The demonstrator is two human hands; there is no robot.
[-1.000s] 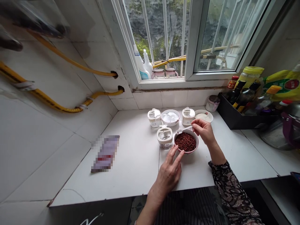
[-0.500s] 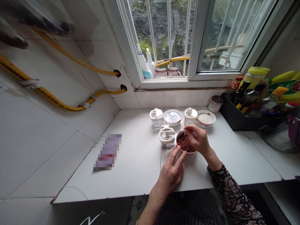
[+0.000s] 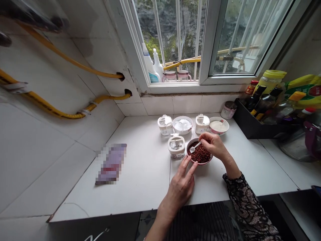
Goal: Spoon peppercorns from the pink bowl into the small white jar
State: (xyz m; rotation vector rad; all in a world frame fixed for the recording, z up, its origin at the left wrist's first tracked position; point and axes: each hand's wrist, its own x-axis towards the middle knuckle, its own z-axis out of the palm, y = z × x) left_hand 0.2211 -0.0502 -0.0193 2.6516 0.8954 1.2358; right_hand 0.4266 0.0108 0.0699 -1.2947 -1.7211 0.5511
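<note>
My right hand (image 3: 215, 145) pinches the handle of a small white spoon (image 3: 192, 149). The spoon's head is over the dark red peppercorn-like grains (image 3: 202, 154) in a round bowl (image 3: 202, 164). My left hand (image 3: 181, 182) has its fingers stretched out, the fingertips touching the bowl's near left rim; its thumb is mostly hidden. Close to the bowl's left stands a clear seasoning jar (image 3: 176, 147) with a white rim and its lid raised. A few dark bits lie inside it.
Behind are two more seasoning jars (image 3: 165, 125) (image 3: 202, 124), a bowl of white grains (image 3: 182, 125) and a bowl of off-white grains (image 3: 219, 125). A black box of bottles (image 3: 260, 129) stands at right. A blurred purple packet (image 3: 111, 164) lies left on the white counter (image 3: 142, 180).
My right hand has drawn the spoon from over the open jar to the right, into the bowl of red grains. My left hand stays at the bowl's rim. The view has shifted slightly.
</note>
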